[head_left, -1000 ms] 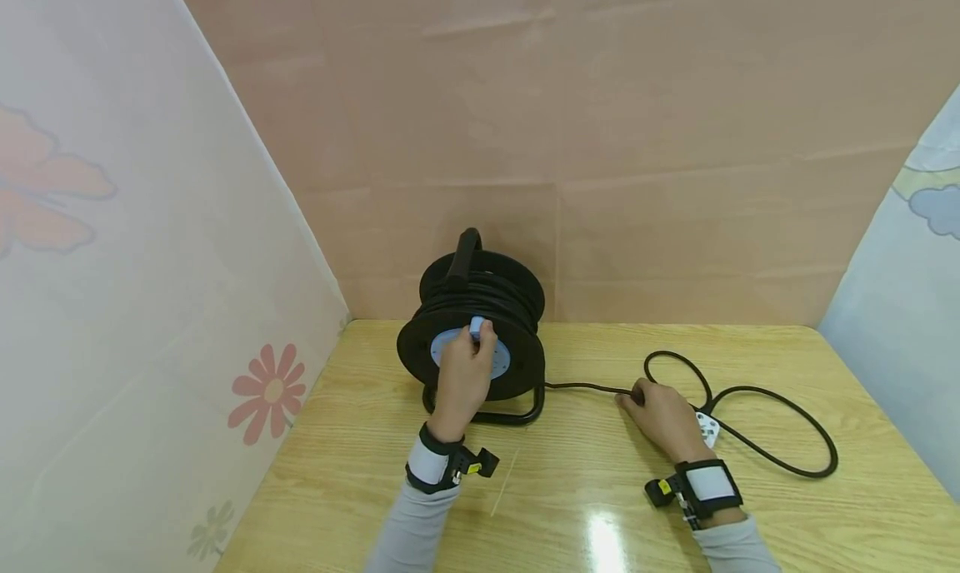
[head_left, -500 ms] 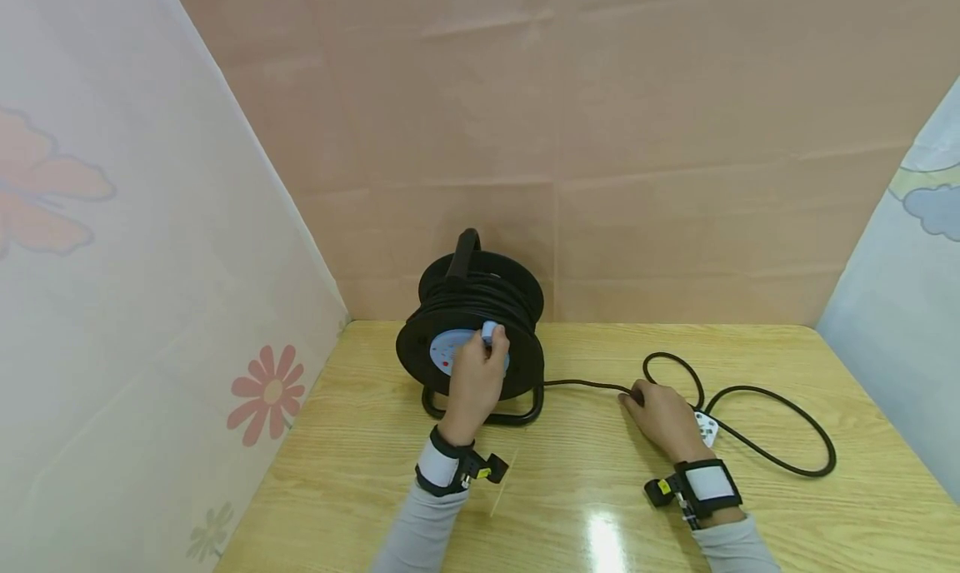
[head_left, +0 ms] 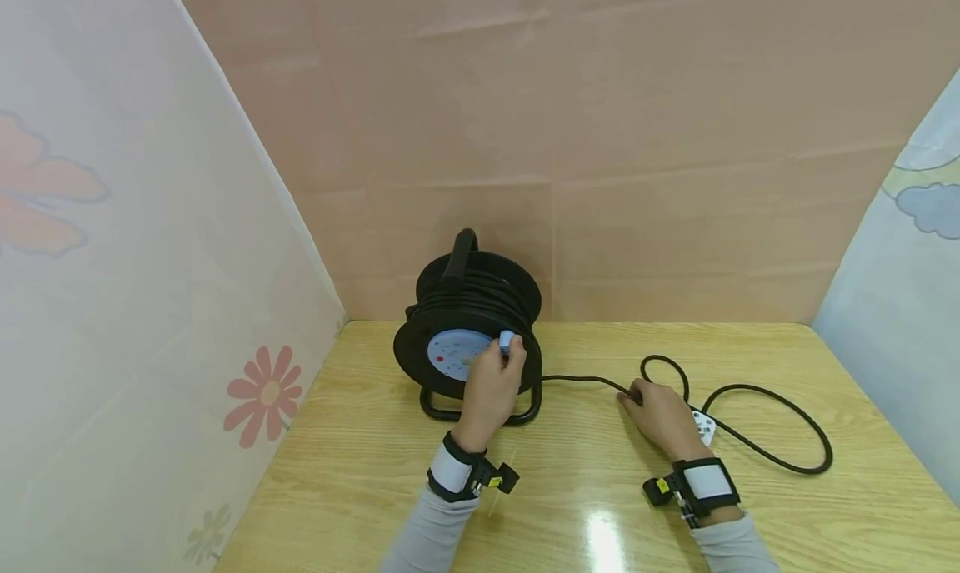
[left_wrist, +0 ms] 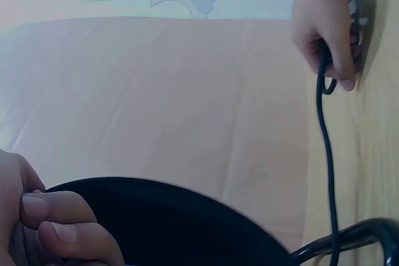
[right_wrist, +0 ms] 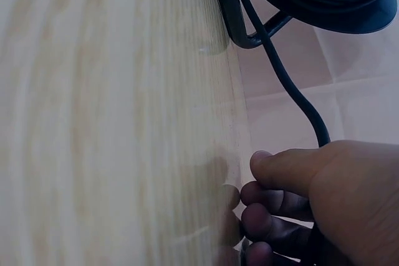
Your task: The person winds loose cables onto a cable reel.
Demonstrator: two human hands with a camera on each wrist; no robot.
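Observation:
A black cable reel (head_left: pixel 480 306) stands on the wooden table, wound with black cable and fitted with a light-blue socket panel (head_left: pixel 454 352) on its front disc. My left hand (head_left: pixel 491 390) pinches the light-blue crank knob (head_left: pixel 507 341) at the right part of that disc. Off to the right, my right hand (head_left: pixel 663 419) holds the black cable (head_left: pixel 588 379), which runs from the reel's lower right into its fingers. In the right wrist view the cable (right_wrist: pixel 290 88) enters behind the thumb; the fingers (right_wrist: pixel 274 225) are loosely curled. A white plug (head_left: pixel 703 426) lies beside the right wrist.
Loose cable loops (head_left: pixel 806 469) lie on the wooden table (head_left: pixel 360 490) to the right of the right hand. A brown paper-like backdrop (head_left: pixel 637 156) rises behind the reel. Flower-printed white sheeting (head_left: pixel 172 265) borders the left side.
My left hand has moved right and slightly down with the crank knob, as the front disc turns and uncovers more of the socket panel. The right hand stays nearly still; the cable loop beside it shrinks slightly.

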